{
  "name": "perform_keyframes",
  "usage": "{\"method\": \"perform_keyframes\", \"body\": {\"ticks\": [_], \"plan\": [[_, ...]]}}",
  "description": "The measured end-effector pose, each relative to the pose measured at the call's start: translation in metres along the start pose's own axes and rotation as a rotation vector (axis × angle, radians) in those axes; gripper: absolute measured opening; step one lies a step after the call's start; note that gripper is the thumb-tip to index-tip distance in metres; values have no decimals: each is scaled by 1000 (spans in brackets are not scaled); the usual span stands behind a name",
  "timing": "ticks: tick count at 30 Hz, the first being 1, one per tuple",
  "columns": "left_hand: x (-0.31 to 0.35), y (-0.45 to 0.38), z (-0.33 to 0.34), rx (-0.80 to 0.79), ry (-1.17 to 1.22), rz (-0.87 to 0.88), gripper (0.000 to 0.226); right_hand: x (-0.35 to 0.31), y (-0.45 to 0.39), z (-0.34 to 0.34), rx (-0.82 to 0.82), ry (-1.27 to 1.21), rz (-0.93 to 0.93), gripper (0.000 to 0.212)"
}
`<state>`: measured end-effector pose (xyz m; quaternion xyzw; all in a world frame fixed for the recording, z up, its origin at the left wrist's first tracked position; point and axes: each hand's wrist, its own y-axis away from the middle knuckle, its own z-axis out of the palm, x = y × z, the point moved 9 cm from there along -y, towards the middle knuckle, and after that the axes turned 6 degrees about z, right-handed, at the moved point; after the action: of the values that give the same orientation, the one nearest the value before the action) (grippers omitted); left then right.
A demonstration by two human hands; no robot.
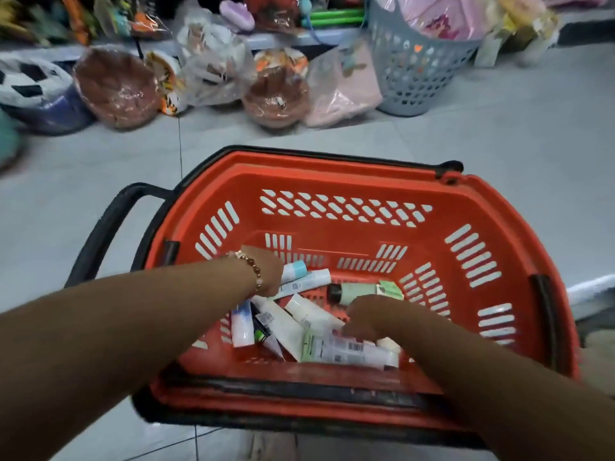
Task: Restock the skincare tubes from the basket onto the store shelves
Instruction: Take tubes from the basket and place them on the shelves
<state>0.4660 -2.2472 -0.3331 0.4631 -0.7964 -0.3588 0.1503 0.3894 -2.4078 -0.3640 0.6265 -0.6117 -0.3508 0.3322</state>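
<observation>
Because the tubes (pixel 309 322) lie loose and crossed on the floor of the red basket (pixel 349 181), the pick is a matter of sorting one out of a pile, not lifting from a neat row. The basket sits on the tiled floor (pixel 499 128); no store shelf for skincare is in view here.

Left hand (pixel 266 272): reaches down into the left part of the basket, bracelet (pixel 251 266) at the wrist, over a tube with a pale blue cap (pixel 294 270). Fingers are turned away from the camera; whether it holds that tube cannot be told.

Right hand (pixel 366 319): down among the tubes near the middle, fingers curled onto the white tubes at the near side, touching them. A firm hold is not plainly shown; the frame is blurred there.

Handling, as a judgement: the tubes look like soft plastic squeeze tubes, light, smooth and likely a little slippery. They should tolerate knocks, but a hard squeeze at mid-body could dent them or strain a cap. Best hold is probably across the body near the stiffer cap end, or several gathered side by side in one palm. The green tube with the black cap (pixel 357 293), lying apart at the far side, looks easiest to take singly.
</observation>
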Motion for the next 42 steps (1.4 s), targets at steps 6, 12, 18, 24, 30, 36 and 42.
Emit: {"method": "perform_keyframes", "body": {"ticks": [6,12,18,24,30,36,42], "plan": [[-9,-52,37,-55,1,-27,35,-25,-57,32,-255,147,-107,70],[-5,-65,36,6,-57,-35,30,-25,-66,46,-128,320,-212,69],[-5,-53,24,-28,-36,10,33,23,-46,54,24,516,-215,45],[-5,-17,-35,103,220,-26,31,53,17,1,-119,-19,-53,42],[31,52,-105,232,748,134,17,77,141,-42,-133,-1077,-111,17],[99,144,-184,366,983,364,9,143,275,-31,9,-1715,-149,21],[212,232,-237,421,1471,730,45,214,389,27,244,-2083,-258,50]]}}
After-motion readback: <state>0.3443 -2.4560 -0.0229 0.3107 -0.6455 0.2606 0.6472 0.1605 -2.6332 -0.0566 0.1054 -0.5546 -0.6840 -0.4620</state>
